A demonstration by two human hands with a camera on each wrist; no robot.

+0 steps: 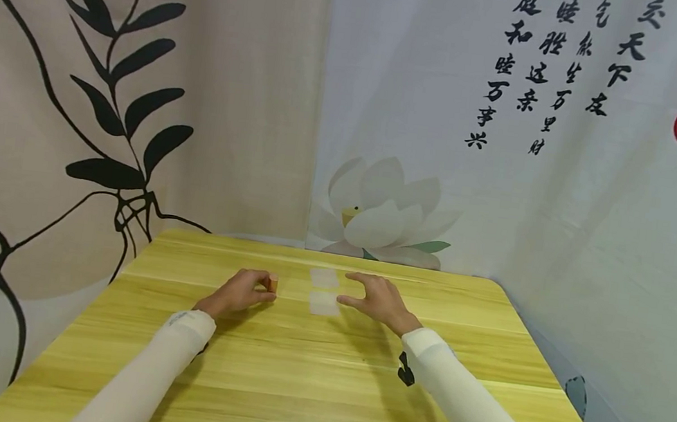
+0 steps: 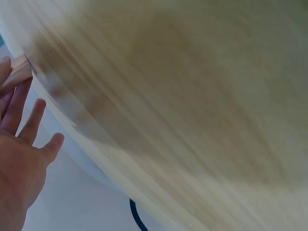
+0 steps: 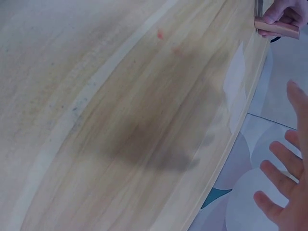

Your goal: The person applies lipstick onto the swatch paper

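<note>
A small reddish-brown wooden block (image 1: 273, 284) is pinched between the thumb and fingers of my left hand (image 1: 242, 289), over the far part of the table. The right wrist view shows this block (image 3: 276, 28) as a narrow bar, its end sticking out past the fingers. My right hand (image 1: 381, 303) holds nothing, its thumb and fingers spread apart. Two pale square patches, a far one (image 1: 324, 278) and a near one (image 1: 324, 303), lie on the table between the hands. The right thumb tip is right at the near patch's edge.
The yellow wood-grain table (image 1: 293, 387) reaches back to a hanging cloth printed with a lotus (image 1: 382, 209) and dark writing. A second cloth with black leaf stems (image 1: 107, 174) hangs at the left. A small black object (image 1: 405, 370) shows under the right cuff.
</note>
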